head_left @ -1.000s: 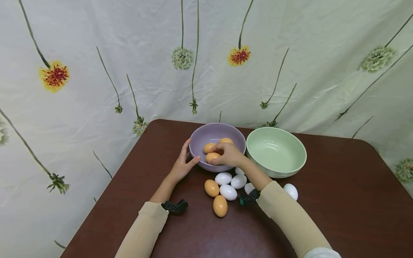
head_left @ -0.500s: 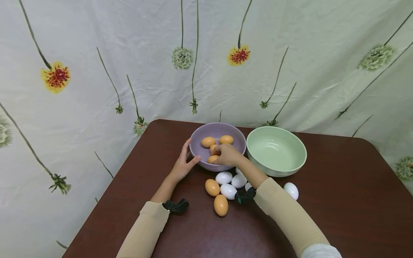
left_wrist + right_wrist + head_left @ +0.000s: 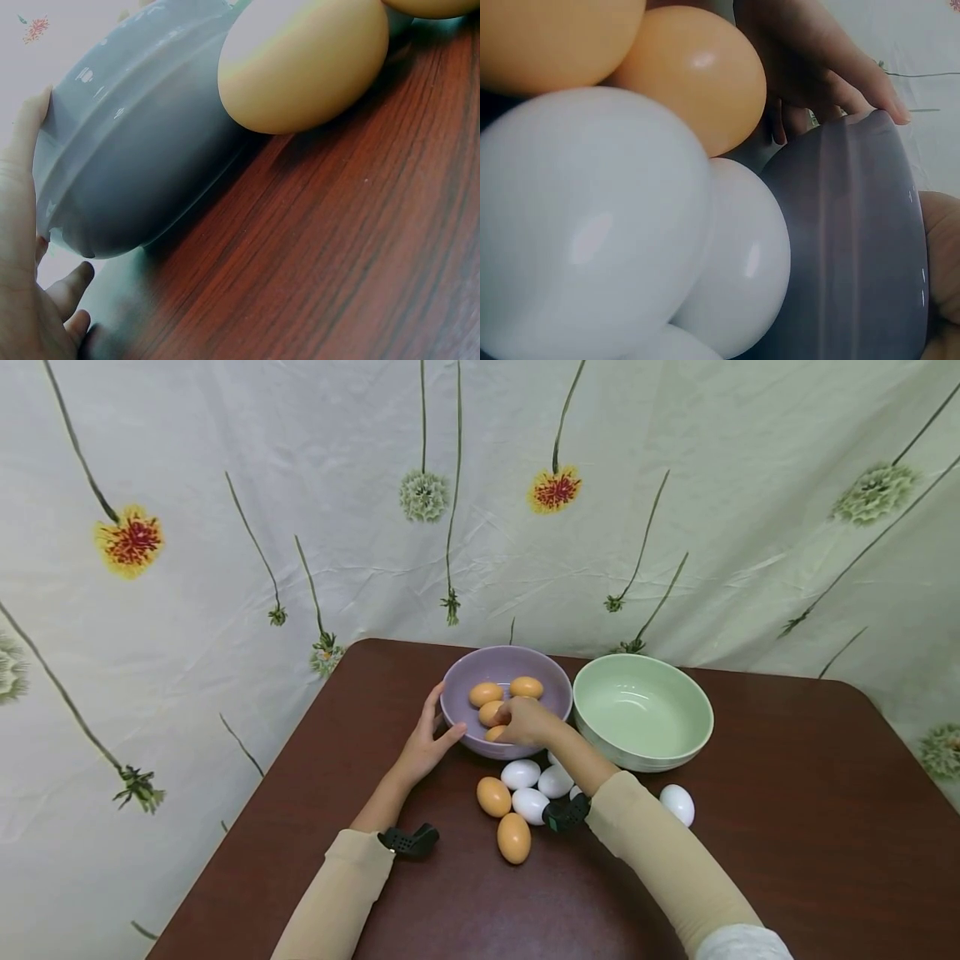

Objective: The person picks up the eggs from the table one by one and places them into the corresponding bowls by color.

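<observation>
A purple bowl (image 3: 465,677) stands at the back of the table with several brown eggs (image 3: 486,694) in it. My left hand (image 3: 422,753) rests against its left side, thumb at the near rim and fingers spread along the wall. In the left wrist view that thumb lies along the grey-looking bowl (image 3: 142,127). My right hand (image 3: 528,722) reaches over the near right rim, and its curled fingers and thumb hold a brown egg (image 3: 495,734) low inside. Part of that egg is hidden. Another brown egg (image 3: 490,713) lies by the fingertips.
A green bowl (image 3: 643,714) stands right beside the purple one. In front lie two brown eggs (image 3: 513,838) and several white eggs (image 3: 531,806), some partly under the right forearm. One white egg (image 3: 677,805) lies apart at the right. A flowered cloth (image 3: 360,485) hangs behind the table.
The brown eggs in the purple bowl have shifted, and one now shows beside the right fingertips. My right hand has drawn slightly to the right. The left hand has stayed against the bowl.
</observation>
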Available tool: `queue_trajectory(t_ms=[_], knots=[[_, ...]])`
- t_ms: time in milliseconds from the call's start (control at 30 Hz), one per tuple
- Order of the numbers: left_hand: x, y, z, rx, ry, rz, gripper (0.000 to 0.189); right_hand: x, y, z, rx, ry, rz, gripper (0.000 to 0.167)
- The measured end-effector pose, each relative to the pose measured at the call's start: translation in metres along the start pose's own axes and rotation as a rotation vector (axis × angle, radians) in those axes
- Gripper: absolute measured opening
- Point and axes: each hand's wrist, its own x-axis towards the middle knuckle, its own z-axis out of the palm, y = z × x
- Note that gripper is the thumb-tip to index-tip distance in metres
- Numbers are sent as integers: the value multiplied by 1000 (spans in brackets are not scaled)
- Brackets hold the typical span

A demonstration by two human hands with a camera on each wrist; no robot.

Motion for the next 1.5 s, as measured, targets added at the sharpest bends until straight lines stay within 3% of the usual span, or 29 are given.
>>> queue_trajectory(t_ms=[333, 733, 933, 1233, 1500], knots=[[-1, -1, 0, 0, -1, -5, 80, -2, 0, 1, -4, 16, -7, 31], [0, 1, 0, -11, 0, 5, 79, -10, 3, 5, 100, 166, -95, 32], [0, 2, 0, -11, -4, -4, 79, -13, 9, 6, 311, 218, -110, 40], [0, 2, 0, -26, -2, 13, 78, -22, 15, 6, 587, 351, -199, 31], [0, 3, 1, -2, 7, 26, 78, -29, 18, 4, 732, 315, -240, 34]])
